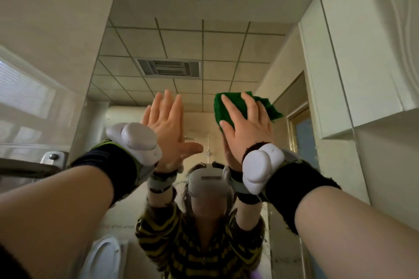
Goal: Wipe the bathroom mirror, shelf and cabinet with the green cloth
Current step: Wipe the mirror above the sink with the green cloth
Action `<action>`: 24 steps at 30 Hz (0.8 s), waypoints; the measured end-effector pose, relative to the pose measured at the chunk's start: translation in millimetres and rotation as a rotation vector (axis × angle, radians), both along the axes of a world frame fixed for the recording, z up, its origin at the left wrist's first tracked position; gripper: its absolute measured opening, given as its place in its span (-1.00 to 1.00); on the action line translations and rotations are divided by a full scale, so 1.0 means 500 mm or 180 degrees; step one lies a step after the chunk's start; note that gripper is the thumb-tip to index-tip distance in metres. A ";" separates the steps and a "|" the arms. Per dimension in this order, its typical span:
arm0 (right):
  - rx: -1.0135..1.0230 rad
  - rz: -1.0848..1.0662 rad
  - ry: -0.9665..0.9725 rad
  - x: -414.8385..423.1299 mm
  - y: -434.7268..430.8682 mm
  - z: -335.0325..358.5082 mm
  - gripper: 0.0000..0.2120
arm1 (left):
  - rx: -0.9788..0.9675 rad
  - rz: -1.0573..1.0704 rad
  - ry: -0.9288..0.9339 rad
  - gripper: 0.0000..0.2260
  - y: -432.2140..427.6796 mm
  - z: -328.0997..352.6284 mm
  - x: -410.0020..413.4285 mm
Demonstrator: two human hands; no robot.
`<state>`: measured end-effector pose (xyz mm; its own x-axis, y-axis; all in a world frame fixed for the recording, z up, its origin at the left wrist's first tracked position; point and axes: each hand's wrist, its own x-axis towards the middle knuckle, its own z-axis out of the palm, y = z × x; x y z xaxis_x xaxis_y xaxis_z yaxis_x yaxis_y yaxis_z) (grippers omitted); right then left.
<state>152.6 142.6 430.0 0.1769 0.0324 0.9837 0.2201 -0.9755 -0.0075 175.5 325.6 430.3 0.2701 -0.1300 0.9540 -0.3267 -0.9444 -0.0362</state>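
Folded green cloth pressed flat against the mirror, high up.

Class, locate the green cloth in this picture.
In the head view, right of centre: the green cloth is pressed flat against the mirror under the right hand.

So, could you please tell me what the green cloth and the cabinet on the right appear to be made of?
The green cloth looks like soft, matte microfibre or terry: a fuzzy nap, folded layers and a frayed corner. The cabinet looks like smooth white laminate or painted board, with a faint sheen and flat handleless doors; which one is unclear.
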 end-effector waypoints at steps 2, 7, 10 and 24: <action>0.0029 -0.0030 0.0013 0.002 0.001 0.003 -0.51 | -0.0106 0.0103 0.0081 0.19 0.023 0.006 0.004; -0.0029 -0.0146 0.0075 0.008 -0.007 0.022 -0.50 | -0.0351 0.0081 0.0028 0.19 0.073 0.001 0.028; 0.0100 -0.0217 0.0035 0.007 0.002 0.048 -0.50 | -0.0333 0.0071 0.0065 0.15 0.083 -0.004 0.040; 0.0474 -0.0579 -0.0331 0.006 0.046 0.124 -0.49 | -0.0299 -0.0126 0.0024 0.08 0.089 -0.007 0.049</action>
